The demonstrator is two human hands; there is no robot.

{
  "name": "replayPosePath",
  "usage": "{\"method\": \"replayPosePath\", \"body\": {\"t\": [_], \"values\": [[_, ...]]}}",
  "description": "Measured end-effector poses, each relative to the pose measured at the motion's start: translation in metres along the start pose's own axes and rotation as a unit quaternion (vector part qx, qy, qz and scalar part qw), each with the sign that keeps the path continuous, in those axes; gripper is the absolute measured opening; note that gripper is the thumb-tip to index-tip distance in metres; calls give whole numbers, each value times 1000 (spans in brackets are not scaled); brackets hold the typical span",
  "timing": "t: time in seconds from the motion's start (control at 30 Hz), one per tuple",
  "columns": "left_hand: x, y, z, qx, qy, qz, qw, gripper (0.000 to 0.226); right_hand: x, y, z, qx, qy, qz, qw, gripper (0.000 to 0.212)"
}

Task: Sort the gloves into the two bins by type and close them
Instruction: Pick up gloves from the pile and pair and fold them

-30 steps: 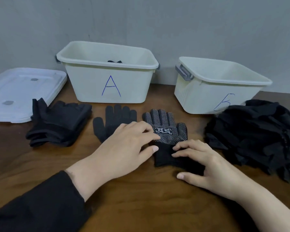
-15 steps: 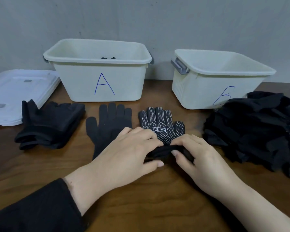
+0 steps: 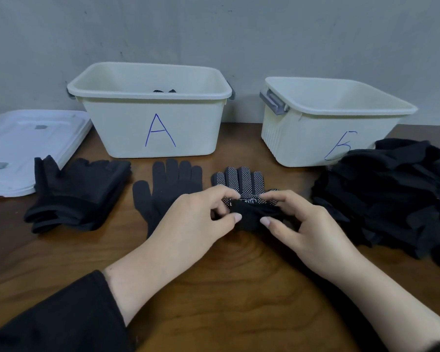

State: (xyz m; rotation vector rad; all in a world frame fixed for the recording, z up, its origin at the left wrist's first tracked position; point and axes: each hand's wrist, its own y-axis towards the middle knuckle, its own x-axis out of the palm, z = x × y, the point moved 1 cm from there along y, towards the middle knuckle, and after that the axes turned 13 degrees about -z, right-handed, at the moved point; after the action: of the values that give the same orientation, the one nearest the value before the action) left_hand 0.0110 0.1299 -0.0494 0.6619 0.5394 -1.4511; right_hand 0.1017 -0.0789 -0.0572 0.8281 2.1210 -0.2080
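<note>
A black glove with white dots (image 3: 241,180) lies palm up in the middle of the table. My left hand (image 3: 196,219) and my right hand (image 3: 302,224) both pinch its cuff, which is folded up over the palm. A plain black glove (image 3: 168,184) lies flat just left of it, partly under my left hand. Bin A (image 3: 150,115) stands behind with a dotted glove showing inside. Bin B (image 3: 323,123) stands at the right, its inside hidden from here.
A stack of folded black gloves (image 3: 79,194) sits at the left. A big heap of black gloves (image 3: 396,199) fills the right side in front of bin B. White lids (image 3: 23,146) lie stacked at the far left. A grey wall stands behind the bins.
Both hands went from lying flat on the dotted glove to pinching its cuff and folding it up toward the fingers. The view shifted slightly closer.
</note>
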Motion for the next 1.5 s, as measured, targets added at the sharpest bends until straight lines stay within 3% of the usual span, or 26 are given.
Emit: {"method": "replayPosePath", "body": {"t": [0.13,0.33,0.5,0.57,0.67,0.8,1.2,1.4,1.5], "values": [[1,1,0,-7,13,0,1000,42,4,2,4,4,-34,34,999,42],[2,4,2,16,176,37,984,47,5,9,3,-57,-131,72,987,43],[4,7,-2,82,273,30,958,34,1,12,6,-99,-215,38,971,20],[7,8,-4,106,304,36,946,24,-1,11,7,-103,-226,-8,969,30],[8,4,-6,97,308,2,947,40,-7,9,10,-85,-206,-82,971,47],[2,1,-4,70,308,-33,948,51,-13,8,15,-65,-185,-110,974,57],[4,4,-3,63,302,-29,951,44,-10,8,8,-49,-164,-28,985,27],[3,0,0,79,242,26,967,36,-13,3,8,-15,-60,-49,997,16],[2,0,1,54,191,16,980,41,-14,4,7,-6,18,-42,999,13]]}}
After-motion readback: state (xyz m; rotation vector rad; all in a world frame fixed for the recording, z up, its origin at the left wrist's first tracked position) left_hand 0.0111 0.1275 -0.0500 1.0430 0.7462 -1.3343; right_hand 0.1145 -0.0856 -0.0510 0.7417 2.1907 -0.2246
